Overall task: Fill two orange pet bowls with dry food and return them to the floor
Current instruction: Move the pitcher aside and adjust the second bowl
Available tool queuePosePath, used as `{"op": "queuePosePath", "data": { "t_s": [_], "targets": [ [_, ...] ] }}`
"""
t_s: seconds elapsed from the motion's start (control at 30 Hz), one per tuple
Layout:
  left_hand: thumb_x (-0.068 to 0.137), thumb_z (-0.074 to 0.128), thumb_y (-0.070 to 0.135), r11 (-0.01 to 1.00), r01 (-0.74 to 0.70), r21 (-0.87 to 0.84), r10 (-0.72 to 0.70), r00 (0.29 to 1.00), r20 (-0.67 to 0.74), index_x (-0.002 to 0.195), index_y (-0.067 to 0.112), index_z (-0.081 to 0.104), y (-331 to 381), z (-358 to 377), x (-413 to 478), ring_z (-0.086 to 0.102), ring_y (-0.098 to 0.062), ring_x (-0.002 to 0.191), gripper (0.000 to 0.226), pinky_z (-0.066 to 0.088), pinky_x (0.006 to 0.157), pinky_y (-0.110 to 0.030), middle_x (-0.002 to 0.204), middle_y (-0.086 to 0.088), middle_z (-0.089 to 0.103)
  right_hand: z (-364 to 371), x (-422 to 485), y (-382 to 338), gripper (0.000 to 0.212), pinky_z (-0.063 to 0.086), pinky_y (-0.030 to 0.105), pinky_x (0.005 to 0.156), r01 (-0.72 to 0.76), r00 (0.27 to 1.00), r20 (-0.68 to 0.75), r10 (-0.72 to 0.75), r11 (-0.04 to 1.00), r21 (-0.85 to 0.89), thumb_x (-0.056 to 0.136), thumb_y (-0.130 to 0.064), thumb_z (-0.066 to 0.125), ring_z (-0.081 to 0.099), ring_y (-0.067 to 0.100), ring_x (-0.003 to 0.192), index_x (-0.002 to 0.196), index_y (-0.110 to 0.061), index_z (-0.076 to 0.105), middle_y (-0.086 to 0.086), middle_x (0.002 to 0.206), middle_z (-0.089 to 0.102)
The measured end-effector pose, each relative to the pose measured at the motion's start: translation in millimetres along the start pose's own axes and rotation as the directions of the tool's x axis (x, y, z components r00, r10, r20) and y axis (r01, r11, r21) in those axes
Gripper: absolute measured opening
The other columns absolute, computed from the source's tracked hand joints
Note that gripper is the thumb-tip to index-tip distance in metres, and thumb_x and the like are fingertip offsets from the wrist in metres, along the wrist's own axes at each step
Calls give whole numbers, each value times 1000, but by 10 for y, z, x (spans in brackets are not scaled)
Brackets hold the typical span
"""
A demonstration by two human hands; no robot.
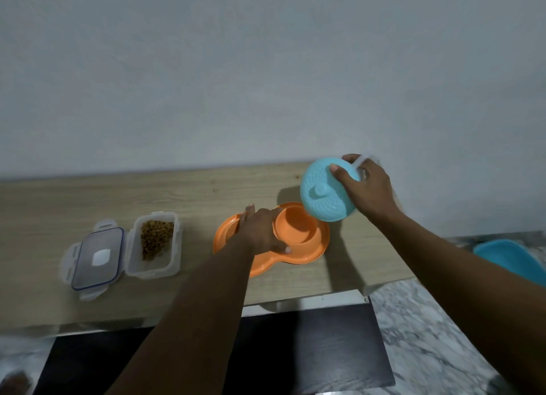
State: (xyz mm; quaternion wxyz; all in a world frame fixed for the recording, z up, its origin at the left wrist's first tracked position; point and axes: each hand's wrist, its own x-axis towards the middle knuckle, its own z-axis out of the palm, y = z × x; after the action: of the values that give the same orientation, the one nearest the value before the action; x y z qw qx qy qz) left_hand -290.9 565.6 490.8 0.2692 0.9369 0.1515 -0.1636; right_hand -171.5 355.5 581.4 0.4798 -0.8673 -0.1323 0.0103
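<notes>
Your left hand (260, 229) lies straight-fingered on the orange double bowl (295, 232), long axis along the table (177, 193); your right hand (369, 187) clamps a tilted blue-lidded container (322, 193).

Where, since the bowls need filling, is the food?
The dry food sits in an open tub on the table's left in the head view, between its lid and the orange bowls.

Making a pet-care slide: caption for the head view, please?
The left hand rests on the orange double bowl; the right hand holds a blue lid close by, kibble box open.
</notes>
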Motion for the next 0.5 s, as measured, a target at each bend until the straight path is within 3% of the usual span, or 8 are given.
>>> {"op": "queuePosePath", "data": {
  "t_s": [0.3,0.5],
  "targets": [
    [66,85,54,1000,-18,-4,18,1000,5,158,35,20,-23,-13,-28,-6,-41,153,114,-5,120,-61,160,-5,33,12,-110,-65,73,55,45,90,36,998,-52,-41,996,-81,70,-76,60,61,15,110,123,-26,64,-6,121,66],
    [69,85,50,1000,-9,-4,9,1000,18,158,34,19,16,-45,-60,-7,-39,153,112,-6,121,-57,161,-6,32,6,-107,-100,70,54,44,91,67,996,-50,-74,989,-131,73,-77,59,57,15,115,124,-29,62,-6,124,64]
  ]
}}
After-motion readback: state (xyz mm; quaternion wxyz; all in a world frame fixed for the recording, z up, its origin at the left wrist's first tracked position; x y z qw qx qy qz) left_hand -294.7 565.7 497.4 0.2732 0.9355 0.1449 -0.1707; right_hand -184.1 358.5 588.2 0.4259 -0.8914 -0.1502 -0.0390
